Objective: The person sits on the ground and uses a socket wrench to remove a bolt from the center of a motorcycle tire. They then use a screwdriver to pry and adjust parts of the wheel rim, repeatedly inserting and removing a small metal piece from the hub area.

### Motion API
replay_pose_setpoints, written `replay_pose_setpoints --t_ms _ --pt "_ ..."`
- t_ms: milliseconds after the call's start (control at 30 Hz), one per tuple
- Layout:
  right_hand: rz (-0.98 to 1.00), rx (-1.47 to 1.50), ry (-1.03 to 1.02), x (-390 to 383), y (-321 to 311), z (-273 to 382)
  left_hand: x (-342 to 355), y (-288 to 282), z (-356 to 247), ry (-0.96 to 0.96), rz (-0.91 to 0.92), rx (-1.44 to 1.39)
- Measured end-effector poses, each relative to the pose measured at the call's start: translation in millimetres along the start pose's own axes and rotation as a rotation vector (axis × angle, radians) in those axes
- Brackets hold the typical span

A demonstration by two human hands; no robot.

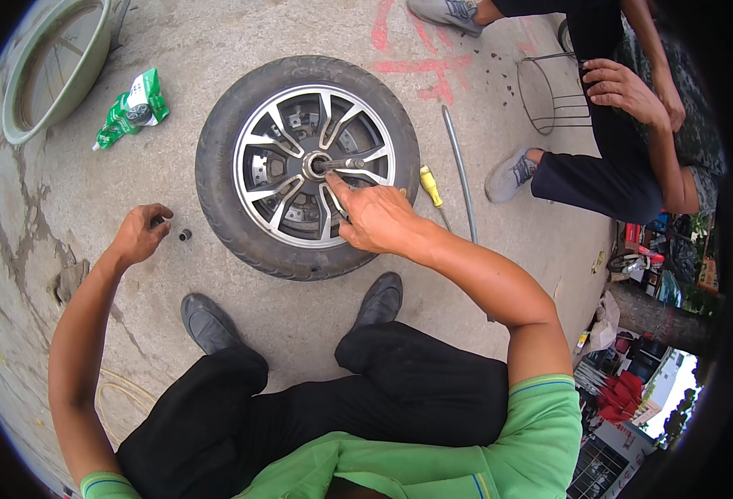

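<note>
A black-tyred wheel with silver spokes (260, 195) lies flat on the concrete in front of me. From its centre hub (315, 166) a metal shaft (346, 164) sticks out toward the right. My right hand (375, 218) is over the wheel's lower right, index finger stretched to the hub's edge and the other fingers bent; it holds nothing I can see. Left of the wheel, my left hand (140, 235) hovers low with fingers loosely curled and apart, nothing visible in them. Close beside it a small dark cylindrical piece (185, 234) rests on the ground.
A yellow-handled screwdriver (430, 187) and a long metal bar (460, 170) lie right of the wheel. At the upper left are a green-and-white pouch (136, 110) and a basin (59, 112). Another person's hand (624, 90) rests on their knee near a wire stand (554, 106).
</note>
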State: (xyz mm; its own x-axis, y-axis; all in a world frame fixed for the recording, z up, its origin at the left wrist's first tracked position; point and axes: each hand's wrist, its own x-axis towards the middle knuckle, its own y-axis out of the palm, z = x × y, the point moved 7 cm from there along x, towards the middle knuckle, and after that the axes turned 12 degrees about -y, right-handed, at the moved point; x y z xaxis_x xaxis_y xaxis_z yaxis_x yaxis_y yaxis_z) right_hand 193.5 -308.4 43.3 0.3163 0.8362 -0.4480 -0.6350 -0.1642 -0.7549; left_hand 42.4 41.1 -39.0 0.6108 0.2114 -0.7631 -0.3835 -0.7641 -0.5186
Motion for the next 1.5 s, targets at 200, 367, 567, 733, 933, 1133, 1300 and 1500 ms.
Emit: replay_pose_setpoints --t_ms 200,367,567,733,933,1133,1300,1500 --pt "0.000 0.000 0.002 -2.1 0.5 -0.7 2.6 1.9 -0.7 -0.001 0.007 0.002" --pt "0.005 -0.008 -0.006 -1.2 2.1 -1.1 2.3 1.6 0.7 -0.016 0.010 -0.017" --pt "0.015 -0.015 -0.001 -0.5 0.9 0.0 3.4 2.0 1.8 -0.015 0.010 -0.013" --pt "0.025 -0.014 0.003 -0.7 0.6 0.4 4.2 2.4 2.1 -0.009 0.008 -0.012" --pt "0.009 -0.015 -0.008 -0.6 1.6 0.0 5.5 2.8 4.7 -0.010 0.014 -0.024" --pt "0.008 -0.022 -0.018 -0.3 2.8 -0.6 4.8 2.6 4.2 -0.013 0.013 -0.020" --pt "-0.001 -0.029 -0.019 -0.5 1.8 -0.3 3.4 1.5 1.5 -0.016 0.013 -0.019" --pt "-0.026 -0.022 -0.032 -1.6 0.0 -0.3 5.8 3.5 1.7 0.006 0.028 -0.056"
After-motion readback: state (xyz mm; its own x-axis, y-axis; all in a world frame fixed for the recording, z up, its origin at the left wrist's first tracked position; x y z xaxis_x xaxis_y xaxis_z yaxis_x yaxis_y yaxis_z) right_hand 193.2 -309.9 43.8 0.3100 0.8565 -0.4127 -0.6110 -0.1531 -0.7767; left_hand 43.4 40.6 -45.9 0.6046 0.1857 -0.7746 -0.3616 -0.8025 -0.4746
